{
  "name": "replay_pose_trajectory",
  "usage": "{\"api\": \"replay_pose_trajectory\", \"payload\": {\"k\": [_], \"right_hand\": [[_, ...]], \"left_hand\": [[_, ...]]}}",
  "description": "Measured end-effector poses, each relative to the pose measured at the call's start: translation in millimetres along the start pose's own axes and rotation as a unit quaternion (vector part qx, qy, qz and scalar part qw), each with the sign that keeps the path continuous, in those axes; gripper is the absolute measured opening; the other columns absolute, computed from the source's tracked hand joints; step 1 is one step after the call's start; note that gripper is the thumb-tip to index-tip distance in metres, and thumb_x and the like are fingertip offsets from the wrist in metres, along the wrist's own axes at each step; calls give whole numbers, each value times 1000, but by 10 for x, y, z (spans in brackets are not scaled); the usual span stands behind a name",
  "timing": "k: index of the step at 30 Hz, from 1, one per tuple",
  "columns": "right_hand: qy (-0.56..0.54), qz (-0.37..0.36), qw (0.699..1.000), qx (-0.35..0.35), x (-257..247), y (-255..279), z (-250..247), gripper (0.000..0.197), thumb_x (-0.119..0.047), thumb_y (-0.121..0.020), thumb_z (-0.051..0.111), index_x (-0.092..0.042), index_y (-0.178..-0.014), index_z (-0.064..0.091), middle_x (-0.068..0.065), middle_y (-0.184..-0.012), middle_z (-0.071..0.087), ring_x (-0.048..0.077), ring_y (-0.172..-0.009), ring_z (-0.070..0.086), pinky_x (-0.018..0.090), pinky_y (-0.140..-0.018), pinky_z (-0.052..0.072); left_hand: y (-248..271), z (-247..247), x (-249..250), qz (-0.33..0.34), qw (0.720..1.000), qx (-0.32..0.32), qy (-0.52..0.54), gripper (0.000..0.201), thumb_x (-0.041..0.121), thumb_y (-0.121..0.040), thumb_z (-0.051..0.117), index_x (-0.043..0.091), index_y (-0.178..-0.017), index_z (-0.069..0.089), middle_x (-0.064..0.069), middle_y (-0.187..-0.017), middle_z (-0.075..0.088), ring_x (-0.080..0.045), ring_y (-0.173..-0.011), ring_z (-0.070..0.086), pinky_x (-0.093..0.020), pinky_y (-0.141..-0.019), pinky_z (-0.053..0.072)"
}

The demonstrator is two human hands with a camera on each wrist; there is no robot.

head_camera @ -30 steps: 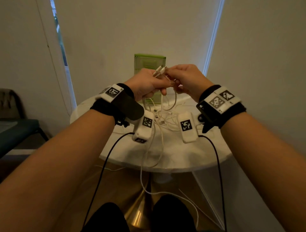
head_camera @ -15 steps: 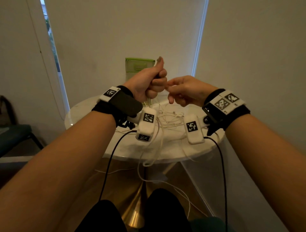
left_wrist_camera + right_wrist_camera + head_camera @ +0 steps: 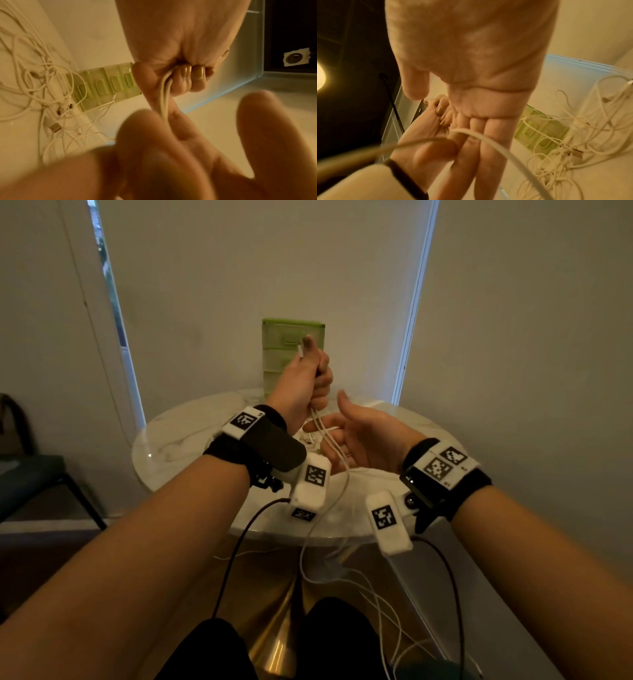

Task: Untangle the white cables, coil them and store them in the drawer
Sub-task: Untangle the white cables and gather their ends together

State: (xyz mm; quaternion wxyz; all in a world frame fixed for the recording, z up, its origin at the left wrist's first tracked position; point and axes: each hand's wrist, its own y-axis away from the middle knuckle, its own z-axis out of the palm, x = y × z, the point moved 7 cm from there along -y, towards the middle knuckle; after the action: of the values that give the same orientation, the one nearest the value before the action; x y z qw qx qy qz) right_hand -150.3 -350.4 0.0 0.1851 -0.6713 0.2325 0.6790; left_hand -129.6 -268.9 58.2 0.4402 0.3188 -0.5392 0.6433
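Marble table [image 3: 178, 436] (round) bears green drawer unit [image 3: 291, 337], cables [image 3: 51, 86].

Glossy marbled table [image 3: 178, 436], translucent plastic drawers [image 3: 291, 337].

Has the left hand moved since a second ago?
Yes. The left hand has risen, now overlapping the green drawer unit up to its top drawer, gripping the white cable.
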Motion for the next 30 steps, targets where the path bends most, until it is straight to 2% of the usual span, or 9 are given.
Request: {"api": "replay_pose_trajectory", "payload": {"k": [3,5,9,14,18,19,22,27,30], "right_hand": [[89,-39,993,64,27,-37,-134,17,-20,-95,44,-9,-84,52,0,-56,51,13,-49,59,29,-59,56],[141,-46,981,124,74,-52,-303,18,-7,-95,44,-9,-79,51,2,-56,57,11,-44,59,25,-54,55],[222,-38,953,203,171,-74,-600,22,-1,-97,38,-12,-89,56,7,-64,59,4,-37,53,17,-45,50],[238,-23,949,204,205,-211,-589,26,1,-92,48,-5,-117,51,9,-89,66,6,-68,59,13,-55,45],[175,-81,963,186,58,-425,-460,14,-10,-96,45,-7,-106,54,6,-85,64,12,-75,62,21,-71,51],[150,-82,966,192,54,-463,-476,12,-11,-97,42,-8,-97,54,6,-77,60,13,-65,59,27,-70,51],[124,-86,963,221,72,-513,-618,24,-11,-99,38,-12,-79,51,4,-58,41,6,-38,37,20,-44,36],[28,-114,964,237,154,-568,-771,25,-10,-99,36,-17,-83,54,0,-49,36,5,-36,28,17,-40,23],[28,-107,967,228,240,-645,-751,28,-8,-98,36,-15,-78,54,4,-52,42,5,-35,36,19,-41,32]], "left_hand": [[-60,-5,-110,-10,1000,0,29,50,53,-98,17,19,-64,33,9,-48,29,-6,-43,23,-18,-42,22],[-81,-27,-204,-27,999,-7,41,49,52,-98,18,19,-64,34,7,-52,34,-7,-48,30,-19,-47,31],[-89,-163,-417,-72,994,-7,-86,47,51,-98,22,20,-69,42,3,-69,49,-12,-68,46,-30,-70,38],[-128,-253,-506,-71,967,-11,-244,46,47,-101,21,21,-71,44,5,-73,42,-9,-64,35,-23,-56,30],[-185,-182,-585,-68,973,-12,-219,40,42,-102,25,18,-76,43,-2,-73,43,-12,-59,41,-21,-50,36],[-203,-174,-592,-68,974,-13,-216,40,44,-102,25,17,-78,43,-3,-72,45,-13,-58,43,-23,-53,38],[-267,-209,-637,-74,969,-19,-237,42,47,-100,22,14,-91,46,3,-70,46,-7,-61,44,-23,-64,36],[-305,-236,-919,-96,976,-68,-183,26,33,-102,31,23,-103,55,4,-87,55,-10,-79,50,-37,-84,35],[-334,-293,-1015,-58,988,-38,-139,31,18,-103,30,21,-91,59,-5,-92,62,-8,-58,53,-33,-70,44]]}}
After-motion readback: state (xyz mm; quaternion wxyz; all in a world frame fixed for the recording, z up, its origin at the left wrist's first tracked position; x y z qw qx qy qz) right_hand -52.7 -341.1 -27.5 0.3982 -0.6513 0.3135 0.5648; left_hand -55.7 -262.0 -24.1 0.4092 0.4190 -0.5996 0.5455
